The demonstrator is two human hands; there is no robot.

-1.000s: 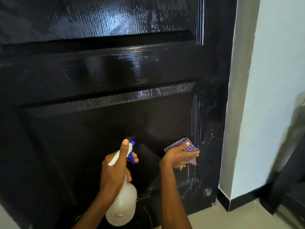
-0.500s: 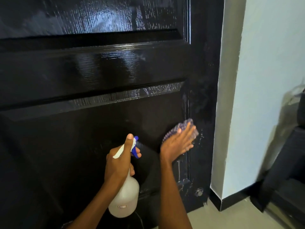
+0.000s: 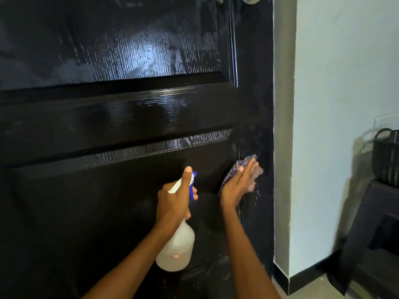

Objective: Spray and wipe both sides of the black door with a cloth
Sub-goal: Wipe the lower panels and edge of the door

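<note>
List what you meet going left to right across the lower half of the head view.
Left hand gripping the spray bottle → right hand pressing the cloth on the door → wall → basket.

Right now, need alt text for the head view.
A right hand presses a checked cloth flat against a glossy black door near its right edge, while the left hand grips a white spray bottle. A pale wall stands right.
</note>
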